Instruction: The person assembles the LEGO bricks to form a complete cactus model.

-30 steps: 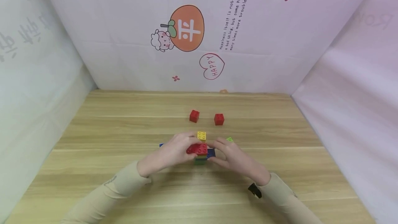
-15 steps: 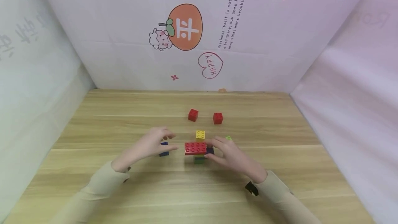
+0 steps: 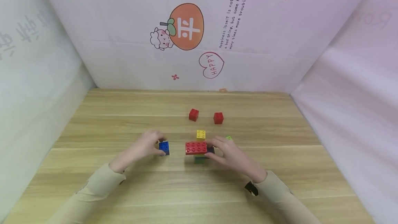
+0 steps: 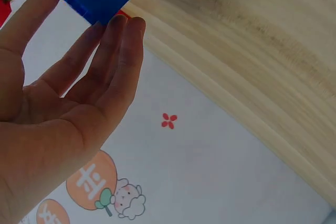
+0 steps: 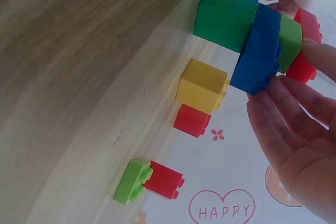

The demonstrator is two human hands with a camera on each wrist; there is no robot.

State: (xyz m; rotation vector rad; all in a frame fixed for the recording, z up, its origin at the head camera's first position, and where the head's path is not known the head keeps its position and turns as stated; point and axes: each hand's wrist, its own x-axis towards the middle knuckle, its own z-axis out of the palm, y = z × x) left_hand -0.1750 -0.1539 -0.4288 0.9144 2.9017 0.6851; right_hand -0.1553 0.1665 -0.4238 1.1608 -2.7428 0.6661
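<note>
At the left, my left hand (image 3: 143, 148) has its thumb and fingers at opposite sides of a small blue building brick (image 3: 164, 149), pinching it. My right hand (image 3: 231, 155) holds the right side of a brick stack. In the right wrist view, that stack runs from a dark green brick (image 5: 226, 19) through a longer blue brick (image 5: 258, 51) and a light green brick (image 5: 290, 40) to a long red brick (image 3: 196, 147) on top. The right fingers lie against the jutting end of the longer blue brick, and the thumb is by the light green and red bricks.
Just behind the stack stands a yellow brick (image 3: 201, 134). Farther back are two red bricks, a left one (image 3: 193, 115) and a right one (image 3: 218, 118). A light green brick (image 3: 229, 138) shows partly beyond the right hand. White printed sheets (image 3: 130, 54) wall the wooden table (image 3: 109, 127).
My left hand has let go of the long red brick, moved left and closed around the small blue brick. My right hand has stayed at the stack.
</note>
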